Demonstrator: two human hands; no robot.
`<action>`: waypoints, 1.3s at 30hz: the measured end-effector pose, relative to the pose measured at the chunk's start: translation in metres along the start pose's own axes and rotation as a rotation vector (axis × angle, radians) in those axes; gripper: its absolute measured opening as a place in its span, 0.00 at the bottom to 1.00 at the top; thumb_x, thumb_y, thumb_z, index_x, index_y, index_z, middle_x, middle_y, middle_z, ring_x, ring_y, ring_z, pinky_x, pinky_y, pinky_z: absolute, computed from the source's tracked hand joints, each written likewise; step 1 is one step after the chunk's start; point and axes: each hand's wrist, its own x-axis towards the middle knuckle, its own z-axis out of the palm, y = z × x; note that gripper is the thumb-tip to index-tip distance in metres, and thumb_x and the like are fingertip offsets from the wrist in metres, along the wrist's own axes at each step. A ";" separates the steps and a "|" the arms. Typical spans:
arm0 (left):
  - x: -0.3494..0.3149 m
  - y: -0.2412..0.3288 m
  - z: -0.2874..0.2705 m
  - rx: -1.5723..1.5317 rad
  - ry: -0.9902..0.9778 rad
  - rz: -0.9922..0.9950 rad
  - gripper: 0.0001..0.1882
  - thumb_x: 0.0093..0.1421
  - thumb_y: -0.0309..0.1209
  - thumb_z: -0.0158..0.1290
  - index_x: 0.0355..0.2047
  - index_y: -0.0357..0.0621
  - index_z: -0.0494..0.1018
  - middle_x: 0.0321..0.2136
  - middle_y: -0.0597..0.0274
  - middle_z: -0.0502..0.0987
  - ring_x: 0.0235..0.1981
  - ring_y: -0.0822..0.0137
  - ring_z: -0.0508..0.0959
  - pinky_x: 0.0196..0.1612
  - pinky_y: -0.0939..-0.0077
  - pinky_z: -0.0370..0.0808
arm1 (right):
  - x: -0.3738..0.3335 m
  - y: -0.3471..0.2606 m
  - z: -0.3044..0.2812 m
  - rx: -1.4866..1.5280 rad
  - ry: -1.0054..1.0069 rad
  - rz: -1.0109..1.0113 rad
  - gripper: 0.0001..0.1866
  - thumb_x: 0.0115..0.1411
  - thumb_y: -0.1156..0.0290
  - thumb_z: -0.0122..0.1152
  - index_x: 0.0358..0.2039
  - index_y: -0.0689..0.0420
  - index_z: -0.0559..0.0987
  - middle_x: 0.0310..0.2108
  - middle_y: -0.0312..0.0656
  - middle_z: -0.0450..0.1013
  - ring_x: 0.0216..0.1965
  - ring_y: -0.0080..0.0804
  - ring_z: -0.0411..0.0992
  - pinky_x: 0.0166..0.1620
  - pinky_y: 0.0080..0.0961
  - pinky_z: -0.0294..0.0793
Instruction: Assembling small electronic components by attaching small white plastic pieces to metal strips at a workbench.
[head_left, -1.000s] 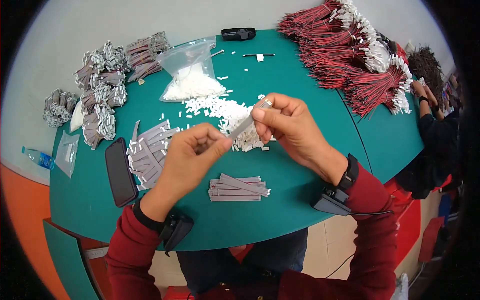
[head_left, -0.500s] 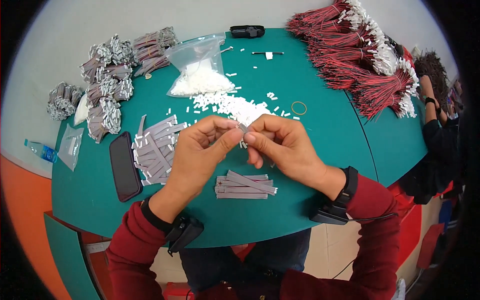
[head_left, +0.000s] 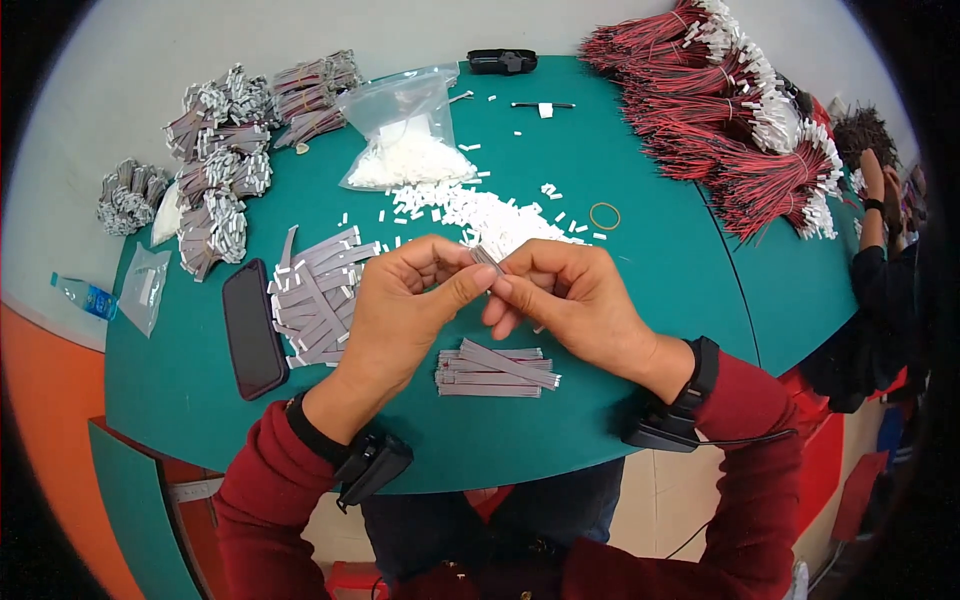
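You've got a grey cable strip (head_left: 485,258) pinched btwn thumb & fingers of both L hand (head_left: 400,305) & R hand (head_left: 585,305), thumbs close tog, above the green tbl (head_left: 680,270); white pcs pile (head_left: 480,212) beyond, stack of grey strips (head_left: 490,378) nearer you

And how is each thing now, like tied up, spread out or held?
Left hand, pinching a grey strip
Right hand, pinching the same strip
Phone, screen dark
Clear bag, partly filled with white pieces
Loose white pieces, heaped and scattered
Red and black wires, tied in bundles
Strips beside phone, spread out
Front strips, stacked loosely
Rubber band, lying loose
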 end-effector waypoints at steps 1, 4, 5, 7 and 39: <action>0.000 0.000 0.000 0.001 0.009 -0.006 0.05 0.54 0.28 0.56 0.29 0.41 0.72 0.23 0.69 0.73 0.20 0.83 0.65 0.22 0.89 0.60 | 0.000 0.000 0.000 0.000 -0.001 -0.001 0.08 0.61 0.73 0.50 0.34 0.66 0.72 0.26 0.41 0.74 0.27 0.23 0.74 0.32 0.15 0.73; 0.000 0.000 0.000 0.003 0.029 -0.020 0.05 0.54 0.28 0.56 0.29 0.41 0.72 0.23 0.70 0.73 0.20 0.83 0.65 0.22 0.89 0.60 | -0.001 0.001 0.001 0.041 0.013 0.011 0.08 0.61 0.73 0.49 0.35 0.66 0.72 0.27 0.42 0.74 0.27 0.24 0.74 0.32 0.15 0.73; 0.000 0.000 0.000 0.002 0.038 -0.044 0.05 0.54 0.28 0.56 0.28 0.41 0.72 0.22 0.70 0.73 0.20 0.83 0.65 0.22 0.89 0.60 | -0.001 0.001 0.001 0.041 0.012 0.011 0.08 0.61 0.73 0.49 0.35 0.66 0.72 0.27 0.42 0.74 0.27 0.24 0.74 0.32 0.15 0.73; 0.000 0.000 -0.001 0.001 0.055 -0.091 0.05 0.54 0.29 0.56 0.28 0.41 0.72 0.22 0.70 0.73 0.20 0.83 0.65 0.22 0.89 0.59 | -0.001 0.002 0.001 0.058 0.017 0.002 0.08 0.61 0.73 0.49 0.36 0.66 0.72 0.27 0.42 0.74 0.28 0.24 0.74 0.32 0.15 0.74; -0.002 -0.002 0.002 -0.136 -0.014 -0.121 0.06 0.57 0.31 0.53 0.30 0.43 0.70 0.23 0.70 0.72 0.22 0.83 0.66 0.23 0.88 0.59 | -0.005 0.007 0.009 0.082 0.056 -0.117 0.07 0.61 0.74 0.49 0.35 0.65 0.71 0.28 0.45 0.74 0.27 0.28 0.75 0.32 0.18 0.75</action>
